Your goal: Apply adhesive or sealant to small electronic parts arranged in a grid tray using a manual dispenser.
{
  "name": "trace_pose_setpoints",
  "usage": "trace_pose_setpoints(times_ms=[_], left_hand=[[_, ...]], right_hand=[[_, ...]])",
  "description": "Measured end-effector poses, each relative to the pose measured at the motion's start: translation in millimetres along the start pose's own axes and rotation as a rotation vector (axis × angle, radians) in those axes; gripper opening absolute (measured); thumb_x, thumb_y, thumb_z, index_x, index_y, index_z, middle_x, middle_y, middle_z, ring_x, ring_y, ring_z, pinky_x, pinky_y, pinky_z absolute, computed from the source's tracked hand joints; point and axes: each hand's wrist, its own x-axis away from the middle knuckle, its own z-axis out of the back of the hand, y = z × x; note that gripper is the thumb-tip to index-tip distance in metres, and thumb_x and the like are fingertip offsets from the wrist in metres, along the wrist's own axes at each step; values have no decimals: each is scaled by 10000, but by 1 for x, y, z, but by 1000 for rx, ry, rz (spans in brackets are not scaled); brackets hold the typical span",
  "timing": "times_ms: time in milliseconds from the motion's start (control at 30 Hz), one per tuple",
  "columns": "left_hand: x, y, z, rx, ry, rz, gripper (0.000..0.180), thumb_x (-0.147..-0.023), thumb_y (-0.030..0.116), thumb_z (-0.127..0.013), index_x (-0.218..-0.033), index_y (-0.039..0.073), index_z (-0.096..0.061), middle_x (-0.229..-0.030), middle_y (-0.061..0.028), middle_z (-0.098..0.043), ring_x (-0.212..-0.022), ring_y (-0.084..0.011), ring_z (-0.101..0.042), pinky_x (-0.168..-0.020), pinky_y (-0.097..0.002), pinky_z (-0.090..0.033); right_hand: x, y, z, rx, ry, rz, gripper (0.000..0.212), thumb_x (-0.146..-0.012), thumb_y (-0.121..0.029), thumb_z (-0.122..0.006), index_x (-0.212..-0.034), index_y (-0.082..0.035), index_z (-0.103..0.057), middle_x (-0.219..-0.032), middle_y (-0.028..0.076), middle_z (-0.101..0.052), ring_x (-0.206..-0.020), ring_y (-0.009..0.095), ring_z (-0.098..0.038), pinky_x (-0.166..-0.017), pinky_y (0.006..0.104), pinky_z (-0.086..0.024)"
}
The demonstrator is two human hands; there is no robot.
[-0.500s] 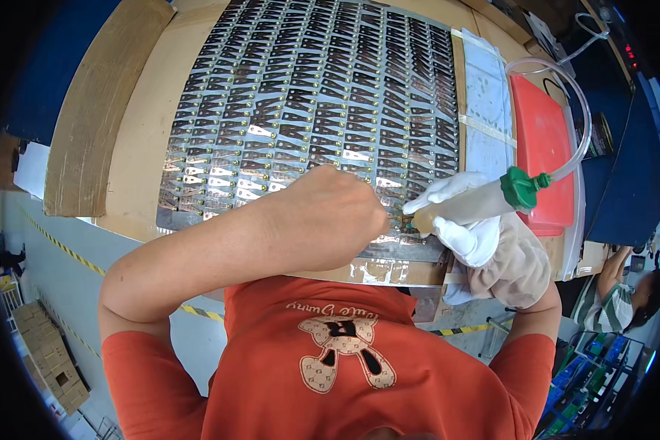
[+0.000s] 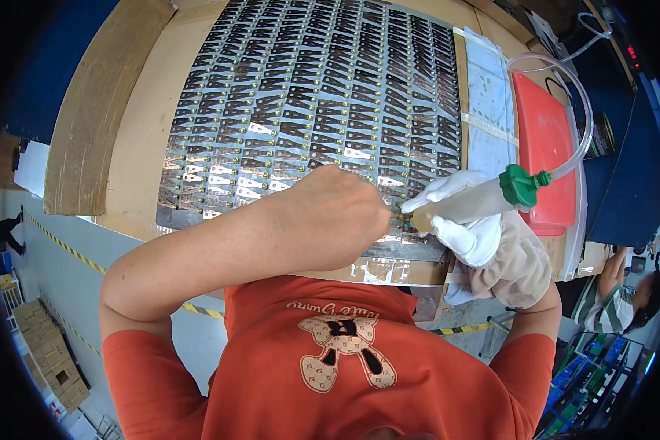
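Syringe (image 2: 484, 202) located above the near right corner of a metal plate (image 2: 180, 218), tip just beside the left hand (image 2: 336, 218). Long axis: slanted, from a green cap (image 2: 521, 188) at upper right down to the tip at lower left; the tip points left and slightly toward the body. Barrel: translucent, cylindrical, cloudy, amber near the tip. A clear flexible hose (image 2: 586, 121) curves up from the cap. Plate: flat grey sheet, covered in columns of tapered dark and coppery pieces (image 2: 357, 154) with small brass-coloured studs.

Right hand (image 2: 471, 233): white fabric glove, fingers grasping the barrel from both sides near the tip. Left hand: bare, back upward, wrist bent, forearm crossing the near edge; fingers curled beneath, grip hidden, cannot tell whether anything is held.

Right of plate: blue cloth (image 2: 490, 88), taped; then a red plastic tray (image 2: 546, 150).
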Motion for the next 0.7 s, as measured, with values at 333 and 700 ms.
trace_pose_setpoints(times_ms=[333,700], left_hand=[[0,-1,-1,2,-5,13,192,-698,76,-532,-825,46,-673,-569,-158,-588,-544,-301,-607,-492,-389,-470],[0,1,0,1,-21,24,221,-706,74,-526,-872,45,-669,-585,-168,-592,-558,-303,-609,-502,-390,-474]], right_hand=[[-1,0,3,28,-16,24,244,-780,-37,-569,-997,-45,-457,-940,206,-612,-852,235,-597,-726,330,-477],[3,-3,-1,-83,70,-25,225,-781,-7,-534,-988,-26,-449,-909,189,-609,-872,245,-607,-733,327,-488]])
